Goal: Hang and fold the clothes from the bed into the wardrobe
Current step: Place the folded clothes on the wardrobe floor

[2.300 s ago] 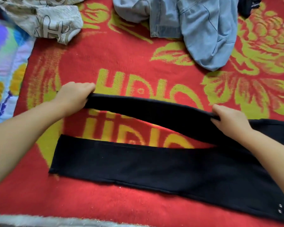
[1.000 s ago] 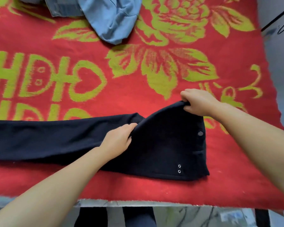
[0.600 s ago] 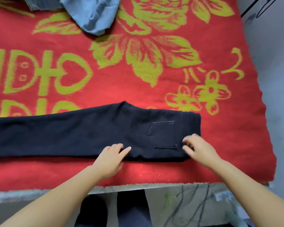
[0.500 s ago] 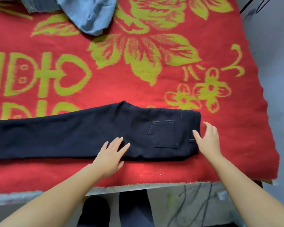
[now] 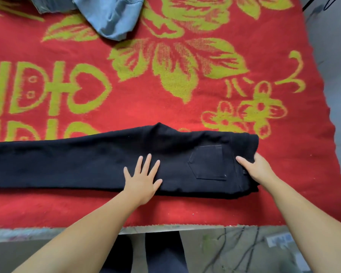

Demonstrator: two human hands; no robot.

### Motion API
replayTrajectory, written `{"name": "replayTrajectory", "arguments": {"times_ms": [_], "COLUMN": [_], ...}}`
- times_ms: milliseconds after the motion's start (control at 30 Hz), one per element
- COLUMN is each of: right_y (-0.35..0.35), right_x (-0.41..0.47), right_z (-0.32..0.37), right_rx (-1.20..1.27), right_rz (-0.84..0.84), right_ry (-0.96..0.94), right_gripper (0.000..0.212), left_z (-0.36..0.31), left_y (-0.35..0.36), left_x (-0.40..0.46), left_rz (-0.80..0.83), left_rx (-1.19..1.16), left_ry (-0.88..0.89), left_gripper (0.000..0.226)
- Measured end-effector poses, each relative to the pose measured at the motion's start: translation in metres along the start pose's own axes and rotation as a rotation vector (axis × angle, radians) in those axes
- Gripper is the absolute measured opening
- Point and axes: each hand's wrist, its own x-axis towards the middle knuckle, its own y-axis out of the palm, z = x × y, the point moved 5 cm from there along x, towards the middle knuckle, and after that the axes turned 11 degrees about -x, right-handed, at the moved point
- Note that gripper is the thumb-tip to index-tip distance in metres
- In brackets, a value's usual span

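Black trousers [image 5: 77, 162], folded lengthwise leg on leg, lie across the near part of the bed with the back pocket facing up and the waistband at the right. My left hand [image 5: 142, 180] presses flat on the thigh part, fingers spread. At the waistband end my right hand [image 5: 258, 168] grips the cloth, thumb on top and fingers hidden round the edge. The waistband corner is slightly raised there. The legs run off the left edge of the view.
A red blanket with yellow-green flowers [image 5: 165, 99] covers the bed. A crumpled light blue denim garment [image 5: 110, 18] lies at the far side. The bed's near edge [image 5: 47, 231] runs along the bottom, with grey floor [image 5: 339, 75] to the right.
The trousers' upper half was folded down flat over the lower. My left hand has spread flat on the thigh. My right hand went from open beside the waistband to gripping it.
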Motion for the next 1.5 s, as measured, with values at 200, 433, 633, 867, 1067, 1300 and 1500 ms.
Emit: {"name": "replayTrajectory", "arguments": {"times_ms": [200, 433, 633, 867, 1067, 1300, 1500], "right_y": [-0.009, 0.012, 0.146, 0.119, 0.148, 0.129, 0.203], "right_x": [-0.009, -0.101, -0.170, -0.108, -0.078, -0.142, -0.245], "right_z": [0.010, 0.186, 0.275, 0.172, 0.145, 0.266, 0.396], "right_rx": [-0.006, 0.183, 0.012, 0.036, 0.207, 0.284, 0.245], "right_rz": [0.011, 0.193, 0.480, -0.185, 0.221, 0.177, 0.139], "right_ry": [0.036, -0.434, -0.630, -0.203, 0.000, -0.308, -0.614], "right_gripper": [0.037, 0.024, 0.011, 0.019, 0.042, 0.025, 0.015], "left_z": [0.004, 0.016, 0.097, 0.120, 0.063, 0.127, 0.233], "left_y": [0.001, -0.050, -0.084, -0.100, -0.031, -0.038, -0.069], "left_x": [0.002, -0.020, -0.043, -0.032, -0.025, -0.043, -0.092], "left_rz": [0.155, 0.145, 0.037, -0.480, -0.165, 0.134, 0.180], "left_rx": [-0.207, -1.446, -1.845, -0.914, -0.367, -1.343, -1.957], "left_ry": [-0.025, -0.246, -0.261, -0.059, -0.025, -0.049, -0.123], "left_gripper": [0.062, 0.055, 0.056, 0.067, 0.068, 0.051, 0.068]}}
